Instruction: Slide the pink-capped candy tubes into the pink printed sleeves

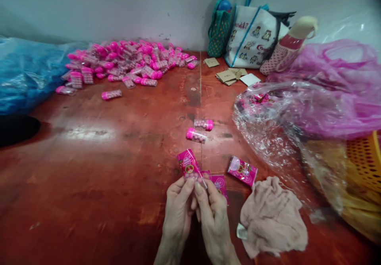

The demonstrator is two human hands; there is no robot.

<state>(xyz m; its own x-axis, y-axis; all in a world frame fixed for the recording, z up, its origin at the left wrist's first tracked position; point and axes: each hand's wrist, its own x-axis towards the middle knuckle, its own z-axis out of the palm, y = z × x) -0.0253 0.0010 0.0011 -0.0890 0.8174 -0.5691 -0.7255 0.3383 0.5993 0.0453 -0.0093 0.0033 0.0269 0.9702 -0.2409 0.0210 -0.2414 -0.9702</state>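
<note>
Between both hands is a candy tube with a pink printed label (189, 162); pale pink candy balls show through its clear lower part. My left hand (177, 211) grips its lower left side, thumb on the front. My right hand (212, 213) pinches the lower right side, and its thumb is almost against the left one. The tube's bottom end is hidden by fingers. Partly behind my right hand lie pink printed labels (220, 183). Another stack of pink labels (242, 171) lies to the right. Just beyond the hands, two capped candy tubes (203, 124) rest on their sides.
A heap of pink-capped tubes (127, 60) lies by the wall, beside a blue plastic bag (26, 74). At right are a crumpled cloth (274, 217), clear plastic (285, 110), a pink bag (342, 82) and a yellow basket (363, 158). Cardboard pieces (228, 76) lie near a tote bag (250, 39).
</note>
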